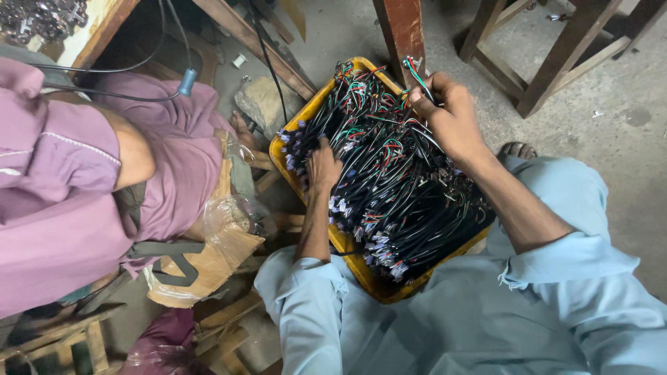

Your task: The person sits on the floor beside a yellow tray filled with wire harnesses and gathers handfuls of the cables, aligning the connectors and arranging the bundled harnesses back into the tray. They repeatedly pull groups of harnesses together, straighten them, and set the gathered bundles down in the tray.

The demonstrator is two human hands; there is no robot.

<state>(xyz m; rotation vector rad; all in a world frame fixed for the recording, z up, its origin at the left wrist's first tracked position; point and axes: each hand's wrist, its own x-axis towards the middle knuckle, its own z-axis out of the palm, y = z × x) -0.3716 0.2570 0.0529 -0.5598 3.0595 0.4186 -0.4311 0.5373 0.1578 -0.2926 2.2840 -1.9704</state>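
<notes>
My right hand point(451, 118) is closed around a small bundle of red, green and black wires point(415, 71), lifted just above the far edge of the yellow tray point(379, 286). My left hand point(322, 169) lies with fingers bent down into the heap of black cable harnesses point(403, 187) filling the tray; whether it grips any, I cannot tell. A person in purple clothes point(76, 194) sits beyond my left hand.

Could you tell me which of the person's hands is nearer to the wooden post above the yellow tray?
Right. The right hand holds wires just below the post; the left hand rests lower on the wires, farther away.
</notes>
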